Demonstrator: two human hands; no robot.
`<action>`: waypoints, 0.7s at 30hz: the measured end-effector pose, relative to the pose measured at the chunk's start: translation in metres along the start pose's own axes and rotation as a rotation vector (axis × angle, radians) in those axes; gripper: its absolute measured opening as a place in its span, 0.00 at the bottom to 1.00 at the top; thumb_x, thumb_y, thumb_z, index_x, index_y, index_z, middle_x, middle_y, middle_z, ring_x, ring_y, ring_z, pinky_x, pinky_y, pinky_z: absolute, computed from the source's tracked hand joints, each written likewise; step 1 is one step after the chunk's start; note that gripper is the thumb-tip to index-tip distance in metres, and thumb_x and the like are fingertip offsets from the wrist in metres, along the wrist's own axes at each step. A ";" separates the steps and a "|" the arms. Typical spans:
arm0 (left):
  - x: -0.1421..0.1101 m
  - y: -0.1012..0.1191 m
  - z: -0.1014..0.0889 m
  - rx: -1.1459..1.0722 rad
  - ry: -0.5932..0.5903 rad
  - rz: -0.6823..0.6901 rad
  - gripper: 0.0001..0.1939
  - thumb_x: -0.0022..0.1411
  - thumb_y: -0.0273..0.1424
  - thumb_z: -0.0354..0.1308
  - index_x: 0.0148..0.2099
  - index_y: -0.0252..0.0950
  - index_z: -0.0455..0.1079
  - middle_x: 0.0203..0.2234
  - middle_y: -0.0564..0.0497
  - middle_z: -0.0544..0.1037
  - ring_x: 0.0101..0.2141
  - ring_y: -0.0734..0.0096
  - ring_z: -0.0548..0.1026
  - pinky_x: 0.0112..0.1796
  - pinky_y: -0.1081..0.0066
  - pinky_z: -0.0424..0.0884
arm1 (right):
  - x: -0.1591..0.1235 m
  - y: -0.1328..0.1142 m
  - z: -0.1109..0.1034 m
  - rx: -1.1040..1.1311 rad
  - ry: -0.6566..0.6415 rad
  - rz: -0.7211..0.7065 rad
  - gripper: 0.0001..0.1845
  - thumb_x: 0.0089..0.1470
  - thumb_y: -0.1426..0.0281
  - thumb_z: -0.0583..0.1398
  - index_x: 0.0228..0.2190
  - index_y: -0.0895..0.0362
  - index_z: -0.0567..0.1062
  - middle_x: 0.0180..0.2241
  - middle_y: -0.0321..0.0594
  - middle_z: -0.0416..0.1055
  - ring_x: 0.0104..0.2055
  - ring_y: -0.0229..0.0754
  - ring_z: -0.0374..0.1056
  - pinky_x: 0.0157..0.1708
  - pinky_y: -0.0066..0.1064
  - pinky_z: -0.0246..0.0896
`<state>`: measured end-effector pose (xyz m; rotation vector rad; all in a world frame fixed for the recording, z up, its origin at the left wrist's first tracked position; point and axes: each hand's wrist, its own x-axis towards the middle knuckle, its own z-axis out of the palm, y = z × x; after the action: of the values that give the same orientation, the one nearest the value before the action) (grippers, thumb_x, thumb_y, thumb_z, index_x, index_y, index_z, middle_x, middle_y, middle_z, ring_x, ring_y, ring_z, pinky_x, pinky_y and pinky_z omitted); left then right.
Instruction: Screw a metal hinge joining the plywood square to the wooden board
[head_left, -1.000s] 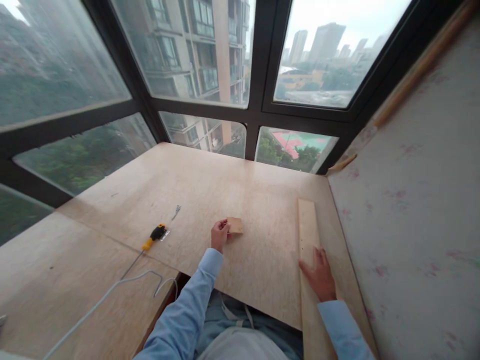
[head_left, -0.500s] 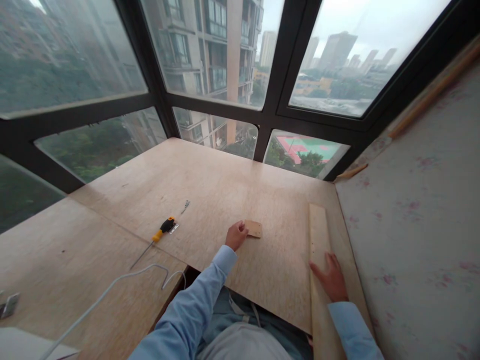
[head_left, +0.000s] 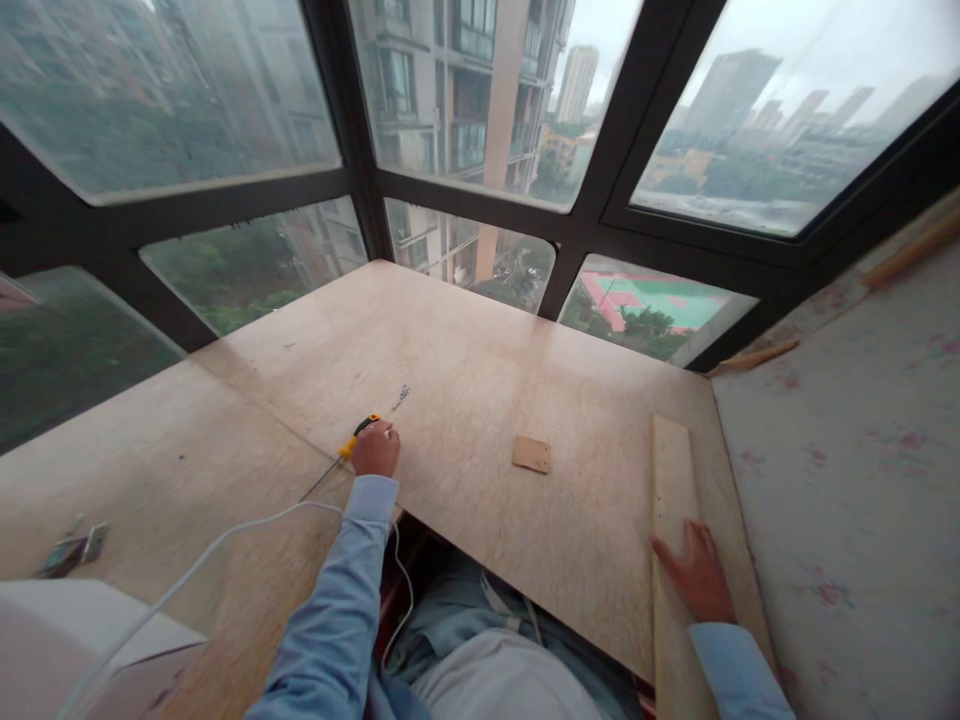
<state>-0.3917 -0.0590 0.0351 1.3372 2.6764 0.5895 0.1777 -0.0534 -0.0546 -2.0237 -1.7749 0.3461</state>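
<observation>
My left hand (head_left: 376, 449) is over the tabletop with its fingers curled, right beside a yellow-and-black screwdriver (head_left: 348, 448). It covers part of the handle and the spot where a small metal plate lay. Whatever its fingertips hold is hidden. My right hand (head_left: 699, 575) lies on a long pale wooden board (head_left: 672, 470), thumb stretched toward the board's left edge, fingers extended over the top. A few small dark holes mark the board's left side. Between my hands, a small tan wooden piece (head_left: 532, 454) with small holes lies flat on the table.
Small metal screws (head_left: 402, 396) lie beyond my left hand. A white cable (head_left: 232, 535) runs across the wooden tabletop (head_left: 465, 350) and over its front edge. A white box (head_left: 82, 625) and small packets (head_left: 71, 550) are at left. Windows and a papered wall (head_left: 840, 480) border the table.
My left hand has let go of the small tan wooden piece and moved left to the screwdriver. My right hand stays on the board. The view has shifted left.
</observation>
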 end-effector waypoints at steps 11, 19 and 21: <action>-0.014 -0.011 0.008 0.211 -0.080 0.033 0.16 0.63 0.27 0.48 0.46 0.32 0.76 0.36 0.37 0.78 0.43 0.53 0.73 0.39 0.64 0.67 | -0.002 -0.003 -0.002 -0.039 0.011 0.023 0.58 0.43 0.37 0.46 0.58 0.73 0.59 0.61 0.68 0.53 0.67 0.64 0.45 0.63 0.51 0.43; -0.015 -0.014 0.015 0.096 -0.202 0.189 0.14 0.60 0.23 0.52 0.44 0.35 0.75 0.39 0.41 0.79 0.45 0.57 0.73 0.43 0.65 0.68 | -0.004 -0.005 -0.002 -0.012 0.035 0.005 0.55 0.45 0.38 0.48 0.57 0.72 0.59 0.62 0.67 0.53 0.67 0.64 0.45 0.63 0.52 0.44; -0.013 -0.014 0.016 0.101 -0.232 0.215 0.15 0.60 0.21 0.51 0.46 0.36 0.74 0.39 0.43 0.79 0.44 0.59 0.74 0.43 0.66 0.67 | -0.005 -0.005 -0.001 -0.005 0.042 0.004 0.54 0.45 0.38 0.48 0.58 0.71 0.59 0.62 0.66 0.52 0.67 0.63 0.45 0.63 0.51 0.44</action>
<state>-0.3899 -0.0720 0.0135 1.6233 2.4244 0.2974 0.1734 -0.0576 -0.0515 -2.0232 -1.7489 0.2987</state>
